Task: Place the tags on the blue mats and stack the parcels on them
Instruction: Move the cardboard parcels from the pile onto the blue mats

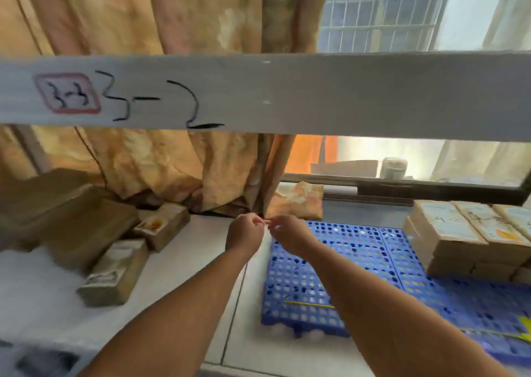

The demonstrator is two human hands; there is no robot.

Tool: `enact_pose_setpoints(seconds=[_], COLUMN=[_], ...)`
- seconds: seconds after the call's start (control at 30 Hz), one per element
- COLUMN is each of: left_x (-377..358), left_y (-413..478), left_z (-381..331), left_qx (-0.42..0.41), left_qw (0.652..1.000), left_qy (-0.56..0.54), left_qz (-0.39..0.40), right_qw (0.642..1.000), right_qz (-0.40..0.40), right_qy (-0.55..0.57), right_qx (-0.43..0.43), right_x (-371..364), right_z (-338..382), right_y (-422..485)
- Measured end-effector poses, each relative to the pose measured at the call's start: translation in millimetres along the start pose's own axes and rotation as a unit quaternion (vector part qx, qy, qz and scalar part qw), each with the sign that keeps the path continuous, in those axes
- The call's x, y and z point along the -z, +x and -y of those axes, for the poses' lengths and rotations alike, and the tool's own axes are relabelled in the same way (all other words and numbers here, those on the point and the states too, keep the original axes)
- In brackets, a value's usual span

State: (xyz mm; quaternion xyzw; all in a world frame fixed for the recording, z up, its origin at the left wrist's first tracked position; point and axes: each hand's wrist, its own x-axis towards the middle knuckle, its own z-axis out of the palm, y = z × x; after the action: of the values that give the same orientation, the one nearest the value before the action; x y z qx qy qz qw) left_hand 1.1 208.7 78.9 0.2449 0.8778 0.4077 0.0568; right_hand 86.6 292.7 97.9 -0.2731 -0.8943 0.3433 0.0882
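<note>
My left hand [244,233] and my right hand [287,233] meet just above the far left corner of the blue mat [330,276]. Both pinch one small pale thing [267,222] between the fingertips; it looks like a tag, too small to read. The blue mat is a perforated plastic grid on the white floor. On the blue mat's right part stands a stack of brown parcels [465,233] with handwritten labels. Loose brown parcels [115,273] lie on the floor at the left. A thin yellow strip [310,304] lies on the mat near its front.
A grey shelf beam [287,97] marked "3-2", with a red-bordered "3-3" sticker, crosses the view at head height. An orange curtain [172,161] hangs behind. A window sill [402,186] with a jar runs at the back right. A large cardboard box [66,218] sits far left.
</note>
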Motion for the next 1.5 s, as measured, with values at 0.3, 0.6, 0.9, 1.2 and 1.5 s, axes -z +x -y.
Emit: enact_pose_setpoints(seconds=[0.3,0.6,0.9,1.2,1.5], left_x=[149,209,212,197,161], left_y=[30,15,6,-7,-2], left_z=[168,254,281,275,211], left_qx=[0.070,0.254,0.313,0.314,0.252], left_qw=[0.990,0.966,0.926,0.901,0.843], left_qy=[0.116,-0.050,-0.210,-0.287,-0.447], left_qz=[-0.037,-0.029,0.018,0.084,0.161], right_qw=[0.992,0.979,0.941,0.900,0.872], right_qz=[0.102,0.151,0.159,0.093,-0.047], right_qy=[0.027,0.078,0.240,0.294,0.444], right_qx=[-0.061,-0.110,-0.180,-0.307,-0.199], right_x=[-151,-222,-250,-264,-204], right_z=[152,222,234,194,153], right_y=[-3,-13,-22,-15,-28])
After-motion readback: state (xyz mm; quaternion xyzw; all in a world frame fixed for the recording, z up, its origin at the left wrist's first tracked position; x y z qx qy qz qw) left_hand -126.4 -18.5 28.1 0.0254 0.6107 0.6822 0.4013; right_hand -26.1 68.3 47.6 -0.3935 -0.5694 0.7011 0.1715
